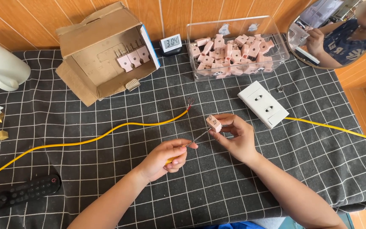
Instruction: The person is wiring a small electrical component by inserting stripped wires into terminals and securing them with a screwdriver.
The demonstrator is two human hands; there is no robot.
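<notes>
Orange wood-panelled wall (183, 12), table under dark grid-checked cloth (234, 178), round mirror (339, 32) at right, even light

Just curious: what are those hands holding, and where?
Right hand pinches a pink plug by its body; left hand holds a screwdriver by its yellow handle.

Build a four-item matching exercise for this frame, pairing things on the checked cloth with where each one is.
Things:
1. pink plug
2. screwdriver
3. white socket strip
4. remote control

Places:
A. lying near the bottom left edge of the cloth
B. held in the right hand
C. lying flat to the right of both hands, with a yellow cable running from it
D. held in the left hand, tip pointing at the plug

Pairs: 1-B, 2-D, 3-C, 4-A
</notes>
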